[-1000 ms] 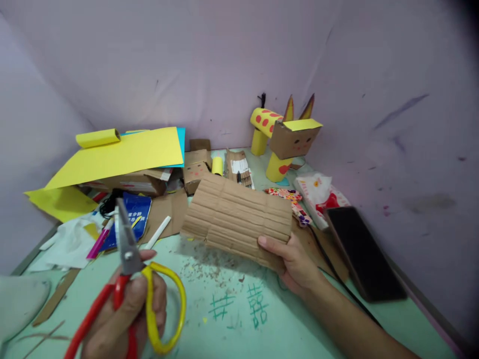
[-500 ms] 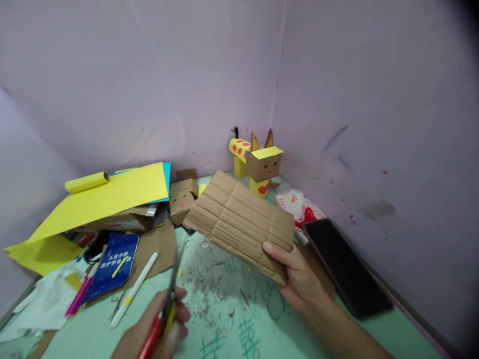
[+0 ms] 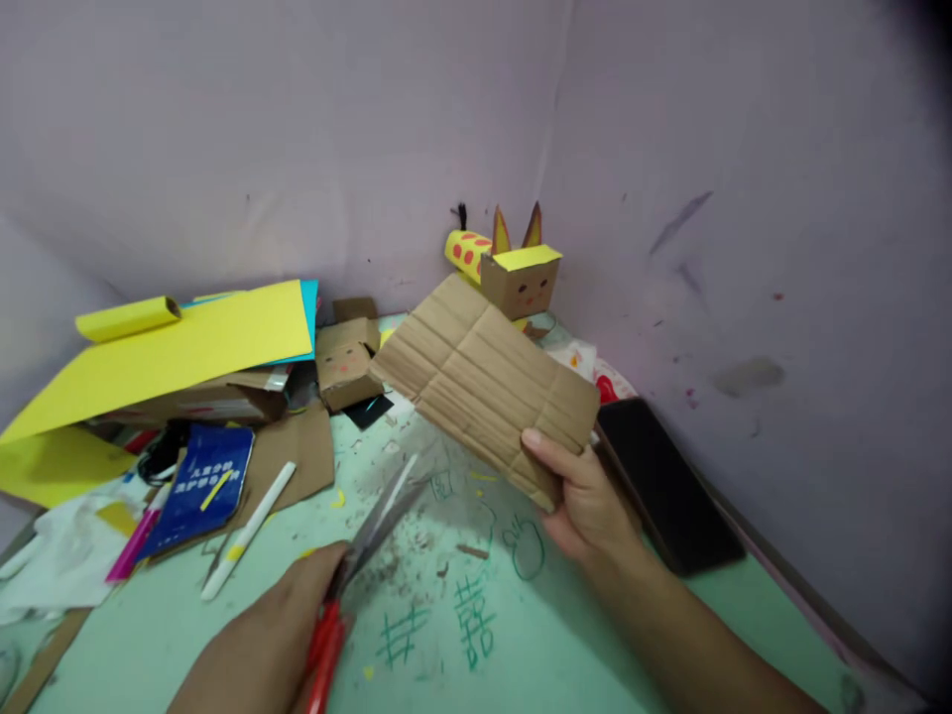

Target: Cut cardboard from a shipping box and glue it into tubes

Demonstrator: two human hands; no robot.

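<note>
- In the head view, the left hand (image 3: 272, 620) is closed around the scissors (image 3: 346, 573), with the red handle low down near the bottom edge.
- The two blades look a bit apart, and they point up and away over the counter (image 3: 595, 654). They are a little blurry.
- The right hand (image 3: 587, 501) grips the piece of brown cardboard (image 3: 491, 385) by its near right corner, with the thumb on top.
- The cardboard is up over the counter and tipped, with fold lines all across it. It is near the scissors, but the blades do not touch it.
- Under and near the blades are little brown crumbs (image 3: 402, 567), and green drawings (image 3: 472, 620) are on the counter.
- Behind the cardboard is a box animal (image 3: 521, 286) with pointy ears, a small face and a yellow body with red spots.
- To the right of the cardboard lies a black phone (image 3: 665, 486).
- On the left, big yellow paper (image 3: 193, 347) lies on top of some boxes, with a yellow roll (image 3: 130, 319) on it and a blue sheet (image 3: 310, 315) peeking out.
- Beside that pile is a small brown box (image 3: 346, 372) with dots on it.
- Nearer are a dark blue packet (image 3: 200, 481), a white pen (image 3: 249, 531), a pink pen (image 3: 134, 547) and crumpled white tissue (image 3: 66, 560).
</note>
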